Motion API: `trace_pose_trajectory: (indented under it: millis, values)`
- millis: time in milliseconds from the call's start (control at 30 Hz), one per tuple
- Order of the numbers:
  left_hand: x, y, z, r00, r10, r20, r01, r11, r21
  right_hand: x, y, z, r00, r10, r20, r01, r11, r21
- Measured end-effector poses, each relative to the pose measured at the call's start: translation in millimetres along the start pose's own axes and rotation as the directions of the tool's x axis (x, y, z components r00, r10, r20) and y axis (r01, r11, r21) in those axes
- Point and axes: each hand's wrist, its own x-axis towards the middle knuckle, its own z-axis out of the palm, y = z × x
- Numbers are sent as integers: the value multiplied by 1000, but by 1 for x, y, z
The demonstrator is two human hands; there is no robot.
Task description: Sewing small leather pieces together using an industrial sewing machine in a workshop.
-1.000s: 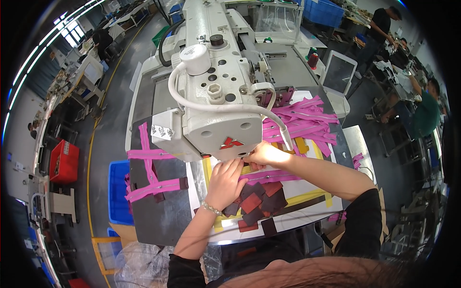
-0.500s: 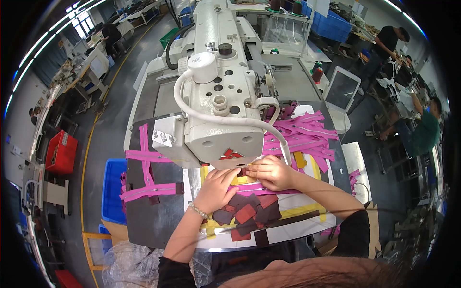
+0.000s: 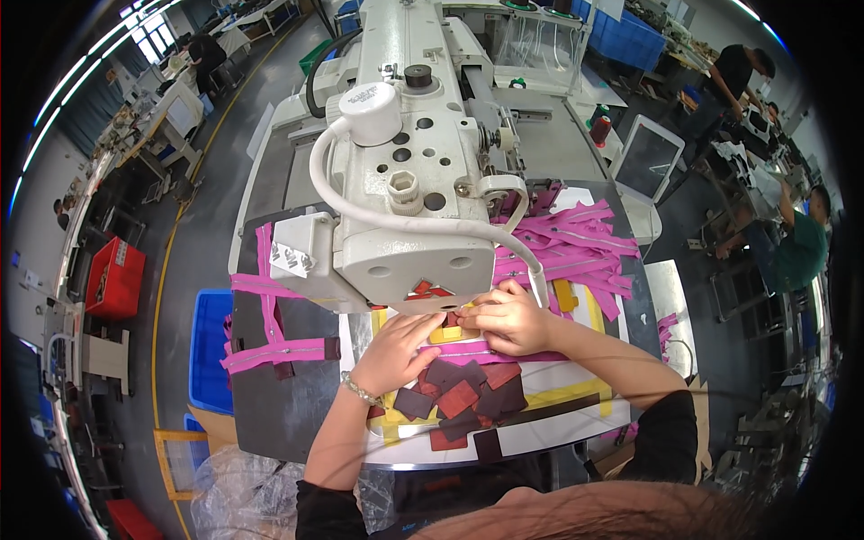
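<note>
Under the head of a white industrial sewing machine [image 3: 418,256], both my hands meet at a small yellow block [image 3: 453,334]. My left hand [image 3: 393,351] lies flat with its fingers stretched toward the block and its thumb apart, near a pink zipper [image 3: 517,352]. My right hand [image 3: 513,321] is closed, its fingertips pinching a small dark red patch [image 3: 452,319] just behind the block. The machine head partly hides the fingertips. Closer to me, several loose dark red and black patches [image 3: 459,399] lie in a pile on the white, yellow-taped plate [image 3: 567,396].
Pink zippers lie heaped [image 3: 571,247] at the right, and more zippers [image 3: 279,355] lie at the left. A blue bin [image 3: 210,351] stands left of the table. A white hose [image 3: 378,216] loops around the machine head. Other people work farther off at the right.
The view has shifted slightly. My right hand's fingers have bent and lifted a little at the patch; my left hand stays almost in place.
</note>
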Motion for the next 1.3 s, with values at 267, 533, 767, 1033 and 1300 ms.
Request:
trace_pose_trajectory:
  millis: [267, 533, 767, 1033, 1300]
  values:
    - [0, 2, 0, 1000, -1, 3, 0, 998, 65, 0, -3, 4, 999, 6, 47, -2, 995, -95]
    - [0, 1, 4, 999, 36, -28, -33, 995, 92, -9, 8, -37, 831, 410, -376, -505, 839, -203]
    - [-1, 2, 2, 1000, 4, -24, -2, 998, 69, -29, 61, -68, 669, 614, -418, -719, 677, -156]
    - [0, 0, 5, 999, 34, -41, -32, 998, 49, -26, 63, -89, 645, 730, -225, -761, 639, -110]
    - [-4, -2, 5, 999, 19, -45, -17, 999, 50, -35, 30, -70, 716, 553, -426, -552, 822, 140]
